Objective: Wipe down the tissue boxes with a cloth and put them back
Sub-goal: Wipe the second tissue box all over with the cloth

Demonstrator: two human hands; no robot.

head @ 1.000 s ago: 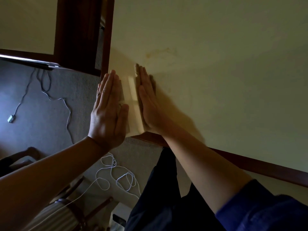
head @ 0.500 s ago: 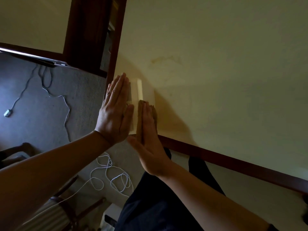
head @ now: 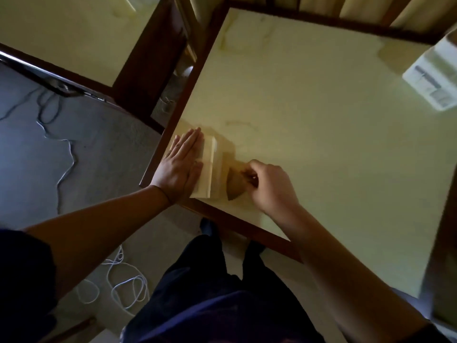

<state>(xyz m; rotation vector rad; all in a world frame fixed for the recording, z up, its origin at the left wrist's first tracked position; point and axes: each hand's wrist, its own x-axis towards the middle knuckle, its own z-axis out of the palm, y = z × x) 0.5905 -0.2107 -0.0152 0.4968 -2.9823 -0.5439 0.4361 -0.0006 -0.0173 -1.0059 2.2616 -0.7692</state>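
**Box braced at the table corner as the cloth comes to its side**

Head view: You stand at the near left corner of the table, and the box lies flat there, close to the dark wooden edge. Your left hand lies on the box's left side, fingers straight and pressed together, palm flat, steadying it. Your right hand is curled, thumb and fingers pinching a small brown cloth just beside the box's right face; the cloth appears to touch that face, though the dim light makes contact hard to confirm. A second box, white and blurred, sits well apart at the table's far right. On the floor to your left, a cord trails across the carpet.

By the look of it, you are mid-wipe on the first box, working its right side. The next move likely calls for a firm draw of the cloth along that face while your left palm keeps the box from sliding off the near edge. The top and remaining sides seem to follow, then the return of the box to its place. The far box looks not yet handled.
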